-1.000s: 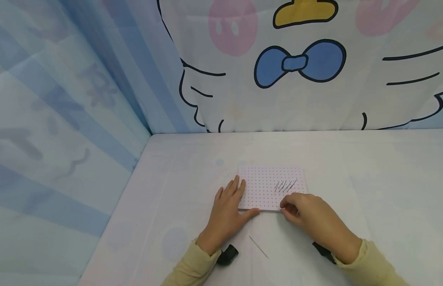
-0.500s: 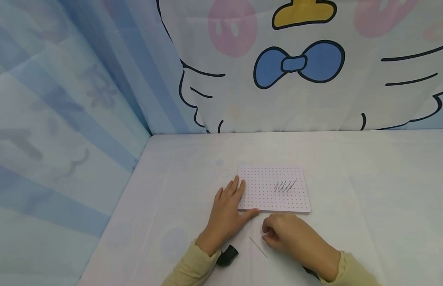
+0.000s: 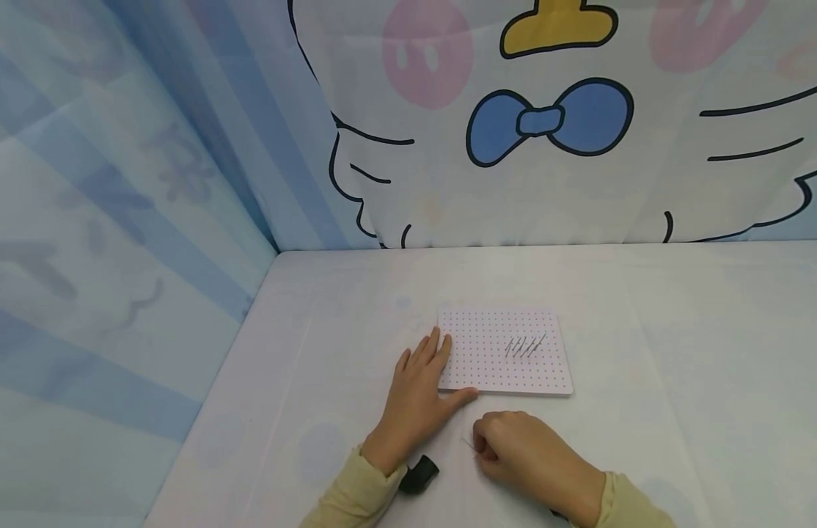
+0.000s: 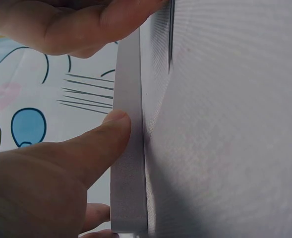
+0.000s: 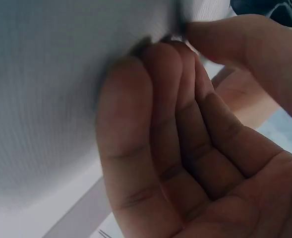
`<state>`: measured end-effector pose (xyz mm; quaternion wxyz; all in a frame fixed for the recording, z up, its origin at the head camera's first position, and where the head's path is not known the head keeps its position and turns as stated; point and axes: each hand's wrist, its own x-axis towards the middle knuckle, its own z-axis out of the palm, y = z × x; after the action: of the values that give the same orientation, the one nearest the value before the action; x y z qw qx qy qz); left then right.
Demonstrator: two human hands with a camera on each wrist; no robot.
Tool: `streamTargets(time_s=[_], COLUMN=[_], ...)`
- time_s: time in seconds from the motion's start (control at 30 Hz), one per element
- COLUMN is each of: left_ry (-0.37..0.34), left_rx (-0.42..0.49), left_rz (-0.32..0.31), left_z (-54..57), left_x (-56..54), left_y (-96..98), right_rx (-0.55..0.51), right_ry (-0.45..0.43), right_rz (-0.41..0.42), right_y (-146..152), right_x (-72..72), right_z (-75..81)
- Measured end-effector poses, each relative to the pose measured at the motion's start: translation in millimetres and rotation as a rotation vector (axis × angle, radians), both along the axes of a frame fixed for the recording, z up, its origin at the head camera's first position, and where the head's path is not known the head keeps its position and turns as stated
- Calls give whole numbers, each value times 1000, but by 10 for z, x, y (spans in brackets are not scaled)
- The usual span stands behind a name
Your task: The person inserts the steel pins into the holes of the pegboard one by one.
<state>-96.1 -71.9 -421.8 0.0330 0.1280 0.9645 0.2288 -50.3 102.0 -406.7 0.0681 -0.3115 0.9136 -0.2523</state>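
Note:
A white board dotted with small holes [image 3: 474, 359] lies on the table, several thin metal pins [image 3: 526, 346] standing at a slant in its right half. My left hand [image 3: 415, 407] steadies it, fingers spread straight over the left edge and thumb along the near side. In the left wrist view that thumb [image 4: 103, 136] presses the board's side face [image 4: 128, 188]. Just in front of the board, my right hand [image 3: 530, 458] pinches a loose thin metal pin [image 3: 469, 444], whose far end pokes out past the fingertips. Its curled fingers [image 5: 126, 99] lie close to the table.
A pale cloth covers the table [image 3: 342, 315]. Behind stands a printed curtain [image 3: 547, 191] with a blue bow tie, and a blue-and-white curtain [image 3: 118, 257] hangs at the left. A black wrist device [image 3: 419, 475] sits by the left sleeve [image 3: 358, 488].
My right hand has moved from the board's near edge down and left to the loose pin on the table, now covering most of it. My left hand has stayed put.

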Motion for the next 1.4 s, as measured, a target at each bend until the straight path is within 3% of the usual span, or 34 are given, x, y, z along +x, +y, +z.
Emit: streamTargets(time_s=[0.4, 0.7, 1.0, 1.4], left_ry=[-7, -16, 0, -2], left_rx=[13, -6, -5, -14], left_rz=[-3, -1, -4, 2], left_z=[6, 19, 14, 17], left_x=[16, 28, 11, 6], left_y=[-21, -7, -17, 0], right_rx=[137, 232, 129, -45], right_ry=[244, 244, 279, 161], right_rz=[22, 2, -45, -131], right_y=[-66, -100, -32, 121], right_x=[65, 143, 84, -27], right_z=[-77, -96, -78, 95])
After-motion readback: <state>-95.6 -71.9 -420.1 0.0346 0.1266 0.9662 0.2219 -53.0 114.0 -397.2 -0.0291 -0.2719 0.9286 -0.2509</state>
